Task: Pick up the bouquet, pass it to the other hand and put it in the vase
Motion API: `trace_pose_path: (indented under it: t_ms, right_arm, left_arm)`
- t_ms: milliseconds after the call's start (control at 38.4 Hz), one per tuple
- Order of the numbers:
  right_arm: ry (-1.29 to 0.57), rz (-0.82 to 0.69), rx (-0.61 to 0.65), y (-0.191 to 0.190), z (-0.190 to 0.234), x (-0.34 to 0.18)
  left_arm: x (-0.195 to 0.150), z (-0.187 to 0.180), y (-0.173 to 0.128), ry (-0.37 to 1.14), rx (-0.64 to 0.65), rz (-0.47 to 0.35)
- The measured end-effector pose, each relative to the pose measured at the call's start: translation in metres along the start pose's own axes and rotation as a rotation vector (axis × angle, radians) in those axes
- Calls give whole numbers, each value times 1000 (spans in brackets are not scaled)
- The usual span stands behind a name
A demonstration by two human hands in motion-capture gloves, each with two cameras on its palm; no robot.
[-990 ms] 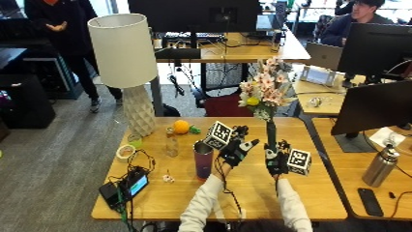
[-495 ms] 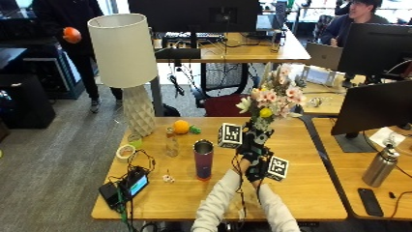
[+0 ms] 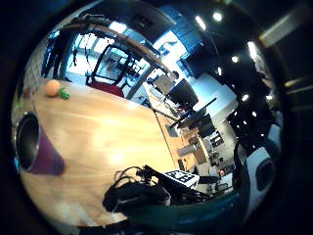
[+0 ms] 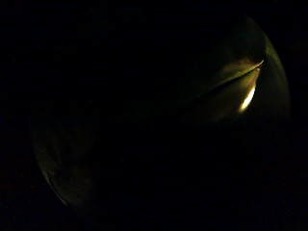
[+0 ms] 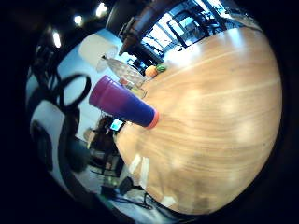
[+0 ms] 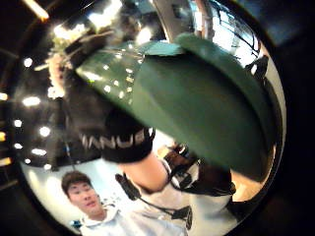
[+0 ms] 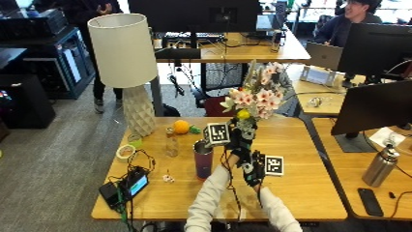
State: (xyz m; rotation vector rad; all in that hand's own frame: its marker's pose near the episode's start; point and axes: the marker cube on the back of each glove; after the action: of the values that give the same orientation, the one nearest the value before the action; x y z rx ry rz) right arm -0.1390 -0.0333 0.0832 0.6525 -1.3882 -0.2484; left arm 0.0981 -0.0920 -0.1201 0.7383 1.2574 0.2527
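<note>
One bouquet point(image 7: 257, 99), one vase point(image 7: 203, 159), and both my hands on the job. I take the vase as my landmark: it stands upright on the table point(image 7: 302, 188), its mouth open and nothing in it. Behind it, toward the far edge, lie one orange point(image 7: 181, 126) and one small clear bottle point(image 7: 170, 143); further off on that side stands one lamp point(image 7: 126, 67) at the table's far corner. Near the table's left edge, on the vase's other side from me, sits one roll of tape point(image 7: 125, 151), and one small device point(image 7: 132, 185) with cables lies closer to the near edge. To the right of the vase the wood runs bare to the table's right edge, giving wide room there. My left hand point(image 7: 239, 141) is up just right of the vase, above the table, fingers curled round the bouquet's stems, with the blooms rising above it, higher than the vase's mouth and a little to its right. My right hand point(image 7: 252, 167) is just below the left, close on the same stems; its thumb-side palm view is filled by a green leaf point(image 6: 197, 98), but I cannot tell whether its fingers are closed on anything. The bouquet is in the air, apart from the vase.
</note>
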Motion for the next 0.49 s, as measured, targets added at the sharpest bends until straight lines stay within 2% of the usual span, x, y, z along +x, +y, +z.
trace_pose_path:
  t_ms: [52,78,156,208,339,495]
  right_arm:
    - [10,-17,-22,0,-3,-7]
    - [2,-21,-28,1,-4,-10]
    - [58,-95,-18,-6,-16,1]
    - [130,-153,-2,-11,-25,12]
    - [-5,2,17,-7,-29,-7]
    - [-35,2,27,-10,-36,-11]
  left_arm:
    - [-5,-15,-8,-155,18,-72]
    - [-3,-22,-14,-193,31,-78]
    - [21,-38,-32,-135,69,-16]
    - [32,-50,-44,-140,99,-3]
    - [34,-79,-70,-291,194,-9]
    - [33,-111,-95,-374,331,14]
